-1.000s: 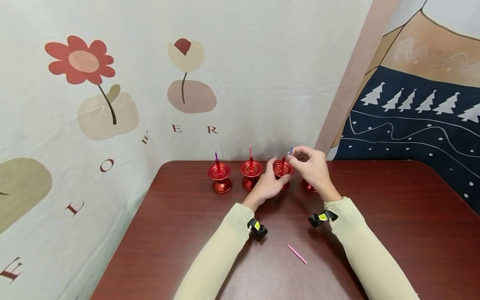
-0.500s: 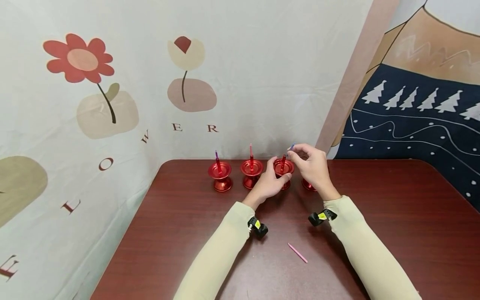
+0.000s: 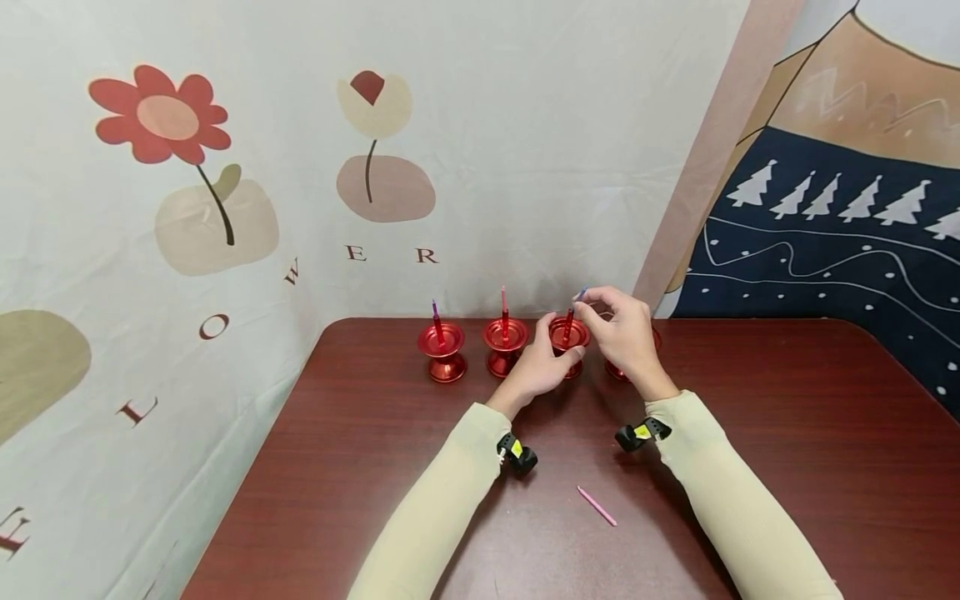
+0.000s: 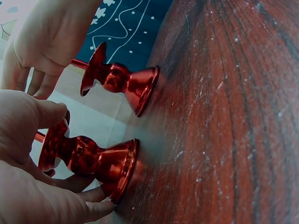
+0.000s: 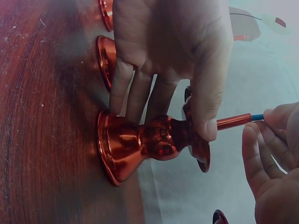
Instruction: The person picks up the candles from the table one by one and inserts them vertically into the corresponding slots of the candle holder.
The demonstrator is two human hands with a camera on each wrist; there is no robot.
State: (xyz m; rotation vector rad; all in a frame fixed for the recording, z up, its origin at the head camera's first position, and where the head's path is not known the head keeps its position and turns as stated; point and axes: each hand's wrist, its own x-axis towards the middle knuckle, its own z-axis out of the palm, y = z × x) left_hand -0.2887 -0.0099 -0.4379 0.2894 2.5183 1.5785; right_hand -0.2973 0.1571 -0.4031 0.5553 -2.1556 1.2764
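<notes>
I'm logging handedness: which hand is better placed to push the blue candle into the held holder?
The right hand, most likely: it pinches the blue candle at the tip of the tube, while the left hand grips the red holder.

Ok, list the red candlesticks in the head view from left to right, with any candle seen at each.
First candlestick with purple candle → second candlestick with pink candle → third candlestick, blue candle at its socket → fourth candlestick, partly hidden by the right hand.

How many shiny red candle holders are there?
4 in a row: leftmost holder, second holder beside it, third holder gripped by the left hand, fourth holder partly hidden behind the right hand.
</notes>
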